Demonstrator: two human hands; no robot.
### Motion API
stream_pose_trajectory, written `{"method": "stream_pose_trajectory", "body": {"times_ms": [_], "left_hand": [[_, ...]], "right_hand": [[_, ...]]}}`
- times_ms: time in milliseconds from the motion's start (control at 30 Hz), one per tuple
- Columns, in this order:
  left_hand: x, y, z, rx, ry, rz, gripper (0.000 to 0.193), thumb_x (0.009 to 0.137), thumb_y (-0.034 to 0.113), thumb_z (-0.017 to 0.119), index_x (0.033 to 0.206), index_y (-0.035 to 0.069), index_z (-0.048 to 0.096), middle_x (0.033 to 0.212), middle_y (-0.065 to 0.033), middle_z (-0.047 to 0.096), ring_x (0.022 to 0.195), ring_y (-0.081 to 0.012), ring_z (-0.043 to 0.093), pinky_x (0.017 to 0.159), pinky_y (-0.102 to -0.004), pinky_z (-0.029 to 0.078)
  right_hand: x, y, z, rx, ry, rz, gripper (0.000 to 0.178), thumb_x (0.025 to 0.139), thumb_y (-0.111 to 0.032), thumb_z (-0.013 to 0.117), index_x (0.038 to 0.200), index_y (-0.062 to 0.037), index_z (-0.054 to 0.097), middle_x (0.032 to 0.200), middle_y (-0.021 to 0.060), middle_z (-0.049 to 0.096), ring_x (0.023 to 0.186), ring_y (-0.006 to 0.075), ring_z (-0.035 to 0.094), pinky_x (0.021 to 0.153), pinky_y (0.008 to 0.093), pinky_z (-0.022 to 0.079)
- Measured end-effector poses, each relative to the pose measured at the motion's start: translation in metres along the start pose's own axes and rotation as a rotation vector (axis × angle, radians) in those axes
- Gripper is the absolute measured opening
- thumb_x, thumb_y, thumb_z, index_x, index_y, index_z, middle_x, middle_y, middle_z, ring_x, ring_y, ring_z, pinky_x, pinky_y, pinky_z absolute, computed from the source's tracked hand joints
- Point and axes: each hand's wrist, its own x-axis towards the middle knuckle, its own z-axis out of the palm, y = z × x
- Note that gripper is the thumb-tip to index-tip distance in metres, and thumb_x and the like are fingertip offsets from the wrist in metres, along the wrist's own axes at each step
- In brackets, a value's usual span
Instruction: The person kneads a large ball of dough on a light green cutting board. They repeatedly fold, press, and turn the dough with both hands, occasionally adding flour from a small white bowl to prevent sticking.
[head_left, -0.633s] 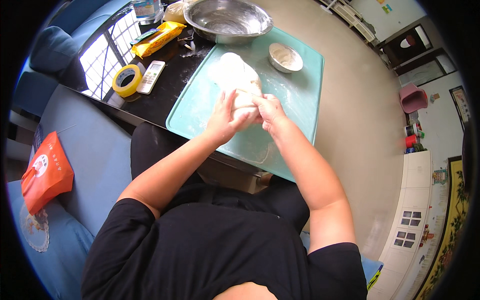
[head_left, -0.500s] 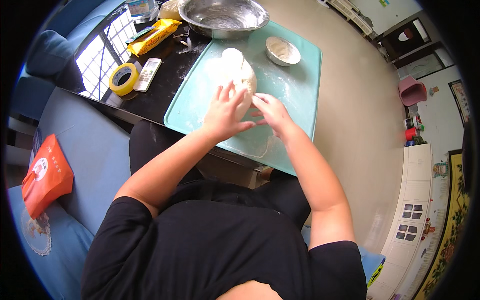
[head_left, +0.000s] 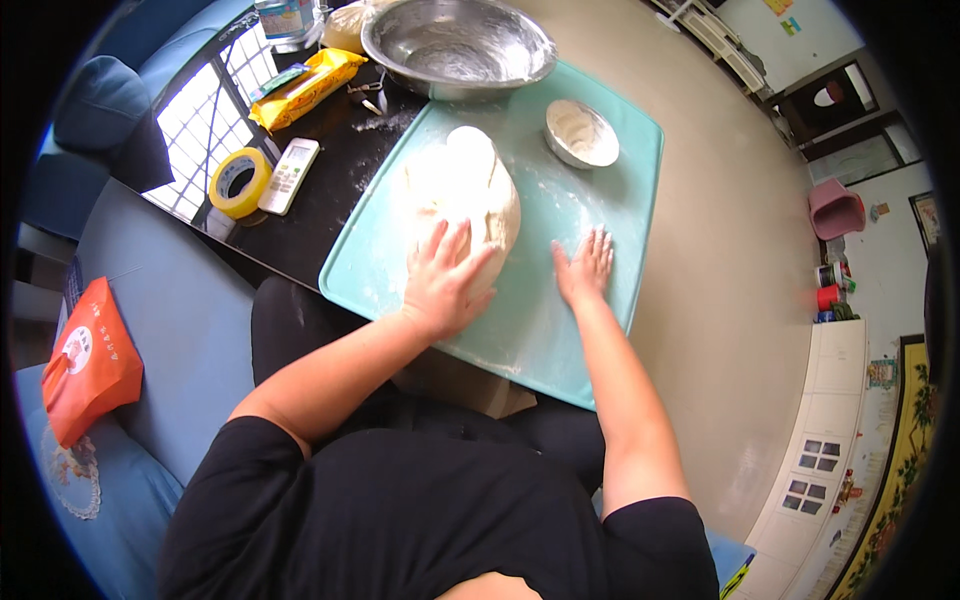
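Note:
A large pale lump of dough (head_left: pixel 490 195) lies on a light green board (head_left: pixel 385 215) that is dusted with flour. My left hand (head_left: pixel 447 282) rests on the near end of the dough, its fingers spread. To the right, apart from the dough, my right hand (head_left: pixel 585 267) lies flat on the board with the fingers stretched out and nothing held. Beyond it stands a small metal bowl (head_left: pixel 582 135) with flour inside. The far side of the dough is bright and washed out, so its surface is hard to make out there.
A big steel basin (head_left: pixel 455 45) stands at the board's far edge. On the black table (head_left: pixel 270 238) to the left are a roll of yellow tape (head_left: pixel 262 180), a white remote control (head_left: pixel 290 176) and a yellow packet (head_left: pixel 310 90). An orange bag (head_left: pixel 105 370) sits on the blue sofa.
My right hand has left the dough and moved right, down onto the board. My left hand has stayed at the dough's near end.

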Motion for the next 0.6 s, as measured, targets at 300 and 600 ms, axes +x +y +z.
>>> {"method": "stream_pose_trajectory", "body": {"times_ms": [300,600], "left_hand": [[0.02,-0.066,0.017,-0.242,0.411,-0.463,0.059,0.083,0.019,0.061,0.135,0.001,0.039,0.137,-0.0205,0.039,0.129,-0.0336,0.035,0.109,-0.0392,0.025],[0.071,-0.031,-0.002,-0.595,0.076,-0.523,0.042,0.072,0.014,0.067,0.111,0.004,0.055,0.11,-0.0147,0.054,0.093,-0.0272,0.059,0.082,-0.0345,0.05]], "right_hand": [[0.09,-0.096,0.017,1.515,-0.486,-0.295,0.065,0.098,-0.046,0.032,0.143,0.0019,0.027,0.15,0.0154,0.027,0.137,0.0256,0.027,0.113,0.0341,0.019],[-0.009,-0.092,-0.039,1.395,-0.409,-0.317,0.052,0.1,-0.023,0.034,0.144,0.0033,0.022,0.147,0.0138,0.03,0.136,0.0207,0.026,0.113,0.0322,0.019]]}}
